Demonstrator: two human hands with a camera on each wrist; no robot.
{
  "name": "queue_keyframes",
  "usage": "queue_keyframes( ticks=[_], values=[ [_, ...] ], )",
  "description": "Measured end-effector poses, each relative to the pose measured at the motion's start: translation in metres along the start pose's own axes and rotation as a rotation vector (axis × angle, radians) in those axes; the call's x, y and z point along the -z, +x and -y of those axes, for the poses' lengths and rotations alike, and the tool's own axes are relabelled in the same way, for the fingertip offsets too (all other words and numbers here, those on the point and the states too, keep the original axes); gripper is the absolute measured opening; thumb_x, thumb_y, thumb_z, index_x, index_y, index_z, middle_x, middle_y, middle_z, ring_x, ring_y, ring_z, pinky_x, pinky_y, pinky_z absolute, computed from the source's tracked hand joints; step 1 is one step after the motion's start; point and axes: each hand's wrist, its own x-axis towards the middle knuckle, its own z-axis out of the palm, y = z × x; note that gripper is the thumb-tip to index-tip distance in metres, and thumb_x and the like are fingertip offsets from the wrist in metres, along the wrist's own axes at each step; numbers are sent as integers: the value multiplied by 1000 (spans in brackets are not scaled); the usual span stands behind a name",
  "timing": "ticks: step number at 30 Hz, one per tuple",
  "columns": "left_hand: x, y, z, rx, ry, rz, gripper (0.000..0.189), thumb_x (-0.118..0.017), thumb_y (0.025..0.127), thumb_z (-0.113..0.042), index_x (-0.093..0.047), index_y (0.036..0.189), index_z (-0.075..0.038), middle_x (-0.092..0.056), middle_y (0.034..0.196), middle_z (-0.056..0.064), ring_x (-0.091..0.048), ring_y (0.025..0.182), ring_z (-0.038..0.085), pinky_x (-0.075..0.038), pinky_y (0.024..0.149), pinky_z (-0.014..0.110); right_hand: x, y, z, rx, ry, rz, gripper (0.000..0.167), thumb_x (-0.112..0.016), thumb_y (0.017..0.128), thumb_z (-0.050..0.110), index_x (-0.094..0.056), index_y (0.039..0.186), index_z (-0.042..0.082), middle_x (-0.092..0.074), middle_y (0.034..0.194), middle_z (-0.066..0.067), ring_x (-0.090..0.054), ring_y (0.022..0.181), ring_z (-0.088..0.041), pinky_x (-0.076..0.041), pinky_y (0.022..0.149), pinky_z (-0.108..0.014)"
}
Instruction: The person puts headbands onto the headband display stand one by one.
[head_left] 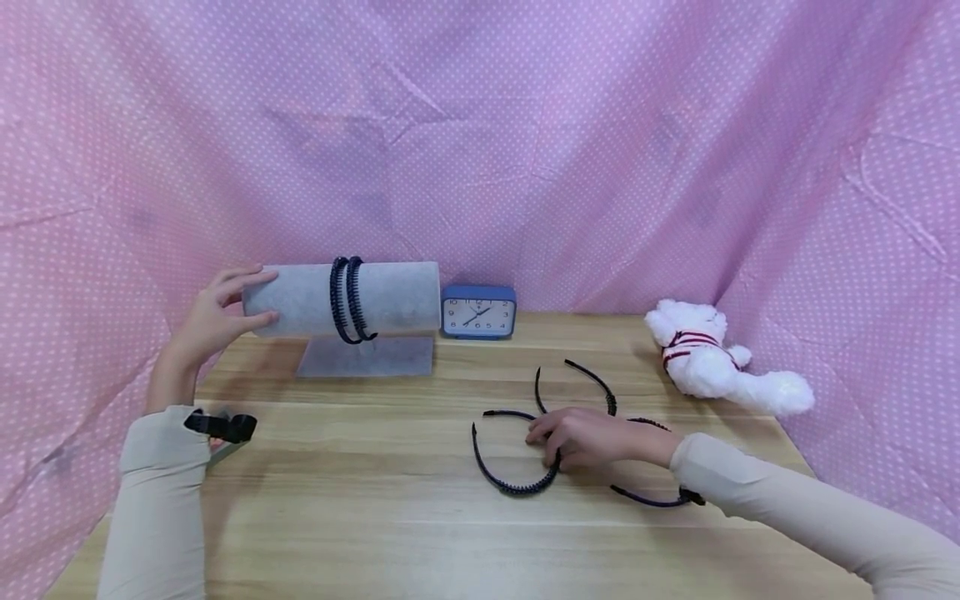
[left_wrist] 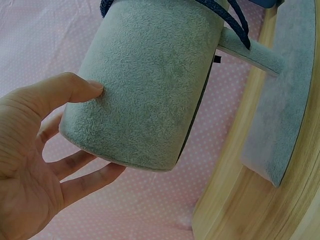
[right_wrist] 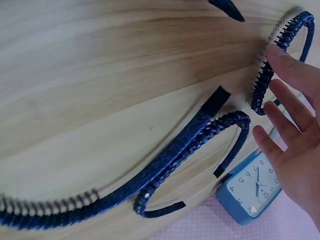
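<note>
My left hand [head_left: 206, 315] grips the left end of a grey plush cylinder [head_left: 300, 300] on a stand, thumb on one side and fingers on the other. Two dark toothed headbands [head_left: 348, 300] are looped round its middle. On the table, my right hand [head_left: 588, 437] is at a dark toothed headband [head_left: 525, 490]. In the right wrist view, the thumb overlaps its teeth [right_wrist: 262, 82] and the other fingers are spread close beside it. A second headband [head_left: 596, 379] lies just behind this hand. Another headband [head_left: 648, 502] lies partly hidden under the right forearm.
A blue alarm clock [head_left: 478, 312] stands right of the cylinder, at the back. On the right side of the wooden table [head_left: 360, 525] lies a white plush toy [head_left: 705, 358] with red stripes. Pink dotted cloth [head_left: 480, 150] hangs behind and on both sides.
</note>
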Motion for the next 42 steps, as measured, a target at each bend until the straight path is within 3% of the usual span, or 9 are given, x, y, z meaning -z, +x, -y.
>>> queue_keyframes(
  ticks=[9, 19, 29, 34, 42],
  values=[
    [-1, 0, 1, 15, -14, 10, 62, -73, 95, -11, -47, 152, -6, -26, 163, 17, -35, 138, 47, -38, 79, -3, -9, 16, -1, 55, 35, -74, 13, -82, 84, 10, -79, 97, 13, -73, 123, -7, -64, 122, -30, -53, 105, -43],
    [-1, 1, 0, 3, -17, 6, 62, -73, 95, -12, -47, 151, -6, -26, 164, 17, -35, 138, 49, -38, 79, -3, 2, 34, 9, -61, 197, -67, 18, -73, 92, 6, -77, 109, 11, -74, 120, -4, -67, 115, -15, -55, 101, -33],
    [-1, 1, 1, -4, -4, -6, 62, -74, 94, -12, -49, 151, -7, -27, 163, 17, -36, 137, 48, -37, 80, -4, 12, 48, 6, 8, 234, -166, 17, -71, 94, 7, -74, 111, 3, -76, 114, -10, -70, 109, -18, -57, 98, -29],
    [-1, 1, 2, -2, 1, -8, 63, -74, 94, -11, -48, 151, -7, -27, 163, 17, -37, 137, 47, -37, 79, -4, 20, 54, 4, -6, 255, -218, 15, -70, 95, 6, -74, 109, 5, -75, 112, -12, -70, 107, -20, -57, 97, -30],
    [0, 0, 5, -16, 7, -10, 63, -74, 94, -10, -48, 151, -7, -28, 164, 16, -38, 135, 41, -37, 81, -3, 31, 57, -1, -36, 265, -308, 12, -71, 94, 6, -75, 106, 7, -77, 105, -5, -71, 98, -16, -60, 87, -33]
  ],
)
